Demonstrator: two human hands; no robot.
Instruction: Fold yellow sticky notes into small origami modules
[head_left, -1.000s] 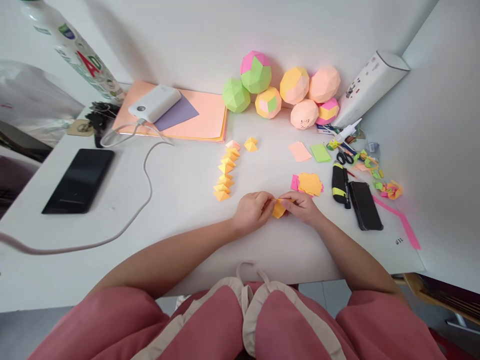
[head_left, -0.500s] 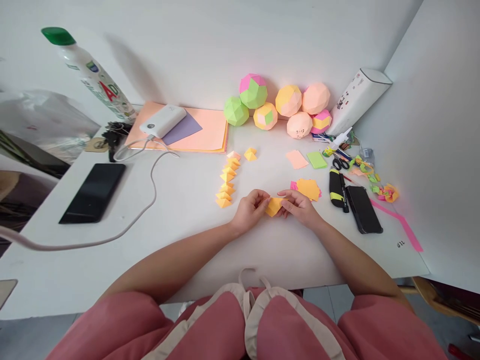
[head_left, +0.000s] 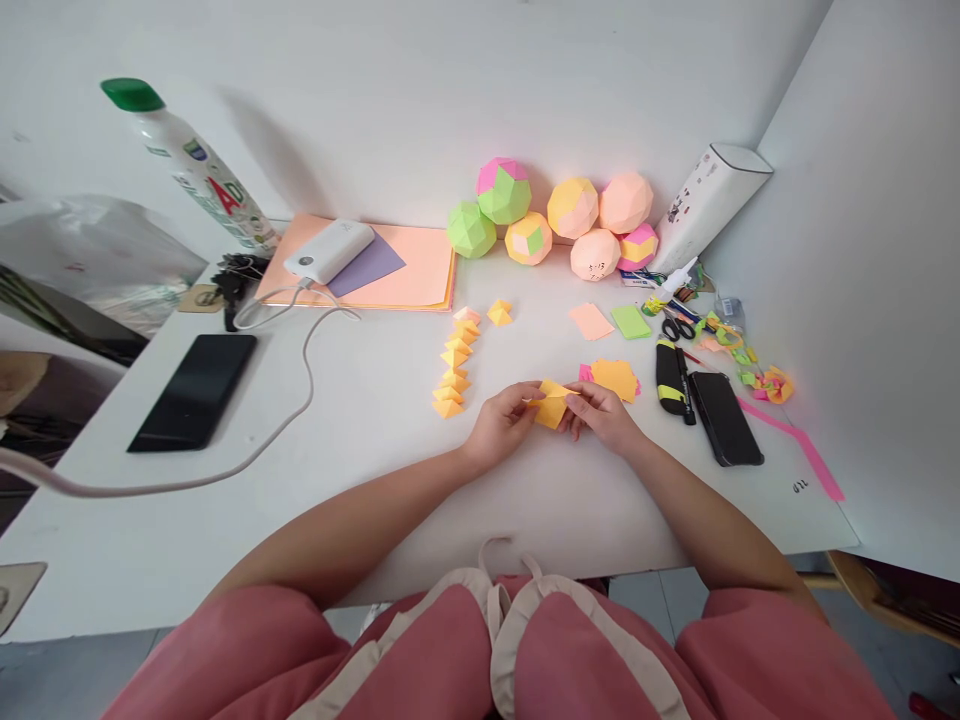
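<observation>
Between my two hands is an orange-yellow paper piece point(head_left: 553, 404) with fold lines across it. My left hand point(head_left: 504, 420) pinches its left edge, and my right hand point(head_left: 602, 412) grips the right edge with the thumb on top. A column of folded yellow paper units point(head_left: 455, 357) stands to the left of my hands, with one more folded unit point(head_left: 500, 312) beside its far end. Just beyond my right hand lies a stack of yellow paper pieces point(head_left: 616, 378) with pink ones under it.
Several faceted paper balls point(head_left: 504, 190) sit along the back wall. Peach point(head_left: 592, 321) and green paper point(head_left: 631, 322) lie nearby. At right are scissors point(head_left: 678, 328), a cutter point(head_left: 670, 376), a phone point(head_left: 725, 418) and scraps. A cable point(head_left: 247, 465) crosses the left side near another phone point(head_left: 193, 392).
The paper in my hands has opened out, showing an upper flap and a larger face. My hands stay in nearly the same place. The view has shifted slightly.
</observation>
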